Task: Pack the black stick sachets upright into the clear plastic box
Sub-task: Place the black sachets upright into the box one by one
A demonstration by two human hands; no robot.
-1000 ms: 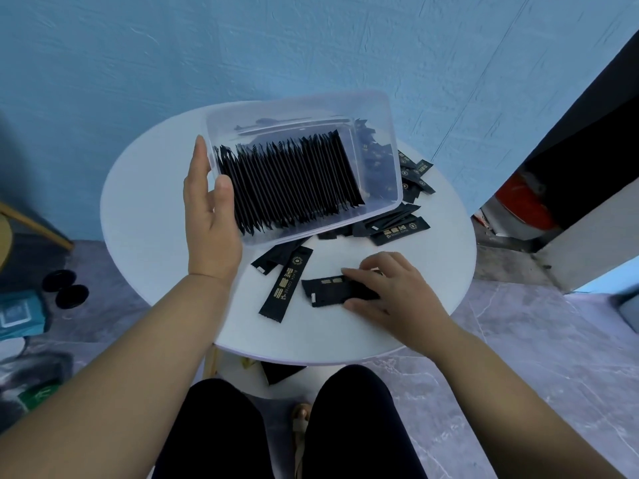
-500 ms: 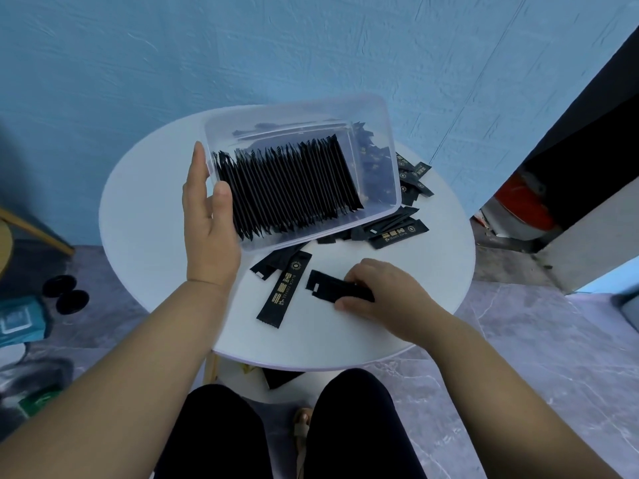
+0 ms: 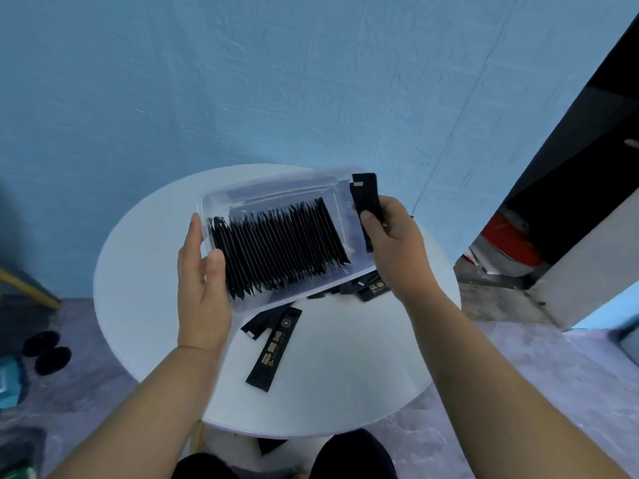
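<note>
Above the round worktop (image 3: 138, 305), the clear plastic box (image 3: 269, 191) is tilting twd camera, packed sachets (image 3: 280, 247) standing inside. Left hand (image 3: 200, 288) is gripping its left end, thumb on rim; right hand (image 3: 394, 243) fingers (image 3: 370, 224) are pinching held sachets (image 3: 366, 198) upright at its rt end.

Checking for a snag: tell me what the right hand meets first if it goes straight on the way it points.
Likely the right end wall of the clear plastic box; the right hand, gripping black sachets, points up-left at it. Depth is unclear from one view.
</note>
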